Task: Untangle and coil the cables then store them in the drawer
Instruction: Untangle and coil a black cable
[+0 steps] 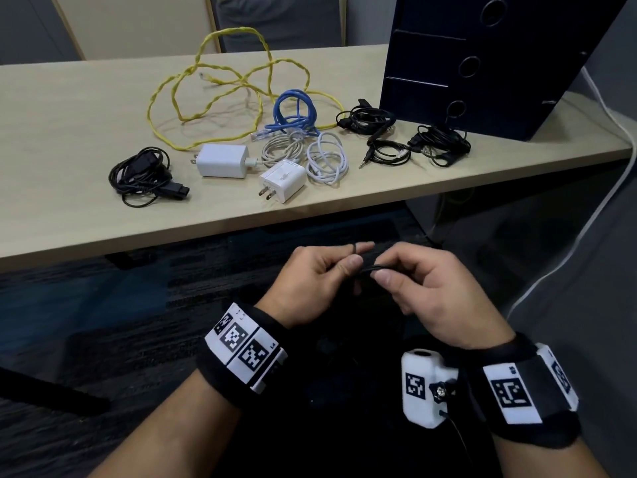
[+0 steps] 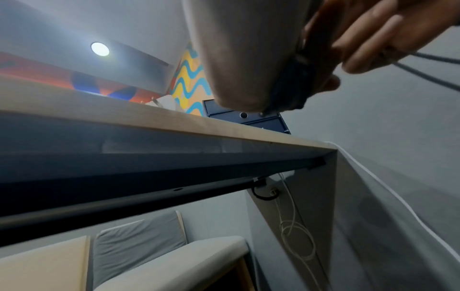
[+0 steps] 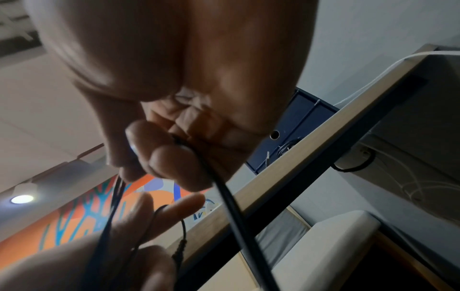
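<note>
Both hands are below the table's front edge, working a thin black cable [image 1: 367,270]. My left hand [image 1: 320,274] pinches it, with a loop around the index finger. My right hand [image 1: 410,281] pinches the same black cable [image 3: 224,193] between thumb and fingers. On the table lie a long yellow cable [image 1: 206,108], a blue cable [image 1: 296,115], two white chargers [image 1: 224,161] with white cables [image 1: 325,158], and black cable bundles [image 1: 143,175]. The dark blue drawer unit [image 1: 482,63] stands at the table's right, drawers shut.
The wooden table [image 1: 69,150] edge runs just beyond my hands. A white cord [image 1: 586,250] hangs down the grey wall on the right. Dark carpet lies below. Cushioned seats [image 2: 139,252] sit behind the table.
</note>
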Demonstrator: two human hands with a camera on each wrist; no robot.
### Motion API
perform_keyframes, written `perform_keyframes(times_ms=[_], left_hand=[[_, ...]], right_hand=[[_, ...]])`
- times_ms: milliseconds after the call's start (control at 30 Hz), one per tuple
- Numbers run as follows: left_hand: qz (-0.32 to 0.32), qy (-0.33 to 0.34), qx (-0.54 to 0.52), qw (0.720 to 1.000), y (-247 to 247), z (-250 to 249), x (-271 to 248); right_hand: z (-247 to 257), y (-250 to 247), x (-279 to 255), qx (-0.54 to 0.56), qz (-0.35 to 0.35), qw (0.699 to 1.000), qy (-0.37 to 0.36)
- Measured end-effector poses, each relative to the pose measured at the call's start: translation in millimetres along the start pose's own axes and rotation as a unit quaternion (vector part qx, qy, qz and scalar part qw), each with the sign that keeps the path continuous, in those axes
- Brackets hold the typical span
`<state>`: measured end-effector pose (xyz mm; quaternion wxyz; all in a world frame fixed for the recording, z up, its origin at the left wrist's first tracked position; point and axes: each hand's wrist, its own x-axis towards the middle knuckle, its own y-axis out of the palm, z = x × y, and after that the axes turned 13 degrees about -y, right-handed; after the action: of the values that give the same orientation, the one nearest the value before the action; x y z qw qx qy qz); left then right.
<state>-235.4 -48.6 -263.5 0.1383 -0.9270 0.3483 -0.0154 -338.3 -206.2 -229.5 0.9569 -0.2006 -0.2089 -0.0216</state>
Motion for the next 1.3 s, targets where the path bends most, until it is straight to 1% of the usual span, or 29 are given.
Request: perform_keyframes(times_ms=[100,233,300,400,467,567,633,700,733,800,833,900,967,1033,1067,1167,1200,1300], left_hand=[[0.061,-0.005,-0.008,0.998,1,-7,-3],[0.114,-0.036,-0.123,0.985,8,-9,-10],[0.142,-0.043,-0.194,0.97,11,-7,-13],[0.184,-0.038,-0.268,0.945,6,-9,-16],[0.205,-0.026,-0.317,0.926,3,-14,-18],[0.21,-0.013,-0.403,0.891,2,-22,-19],[0.189,0.003,-0.451,0.873,3,-25,-17],[0.143,0.023,-0.478,0.867,3,-29,-15],[0.119,0.021,-0.488,0.864,3,-31,-15],[0.081,-0.007,-0.507,0.858,-1,-37,-15],[0.064,-0.017,-0.507,0.859,-2,-38,-14],[0.033,-0.016,-0.505,0.862,-2,-38,-11],[-0.005,-0.011,-0.513,0.858,1,-35,-6],[-0.044,-0.011,-0.519,0.854,4,-30,0],[-0.067,-0.011,-0.508,0.858,5,-28,2],[-0.135,0.004,-0.438,0.889,8,-20,6],[-0.154,0.014,-0.423,0.893,8,-19,8],[-0.203,0.029,-0.409,0.889,7,-17,12]], right_hand=[[3,-4,5,-0.017,-0.029,0.999,-0.025],[2,-9,12,-0.096,-0.073,0.992,-0.044],[-3,-12,16,-0.121,-0.108,0.986,-0.046],[-17,-16,19,-0.106,-0.143,0.984,-0.031],[-23,-14,19,-0.089,-0.143,0.986,-0.018],[-35,0,16,-0.05,-0.114,0.992,-0.004],[-44,11,13,-0.023,-0.095,0.995,0.019],[-52,21,8,-0.008,-0.07,0.997,0.042],[-54,25,5,-0.008,-0.056,0.997,0.053],[-56,32,-1,-0.017,-0.029,0.997,0.073],[-55,34,-3,-0.025,-0.014,0.997,0.078],[-51,39,-8,-0.043,0.021,0.996,0.08],[-45,45,-11,-0.048,0.049,0.994,0.086],[-39,50,-12,-0.068,0.067,0.993,0.071],[-36,50,-13,-0.076,0.076,0.992,0.062],[-27,43,-13,-0.074,0.11,0.99,0.047],[-24,41,-13,-0.077,0.127,0.988,0.047],[-12,40,-13,-0.08,0.161,0.982,0.049]])
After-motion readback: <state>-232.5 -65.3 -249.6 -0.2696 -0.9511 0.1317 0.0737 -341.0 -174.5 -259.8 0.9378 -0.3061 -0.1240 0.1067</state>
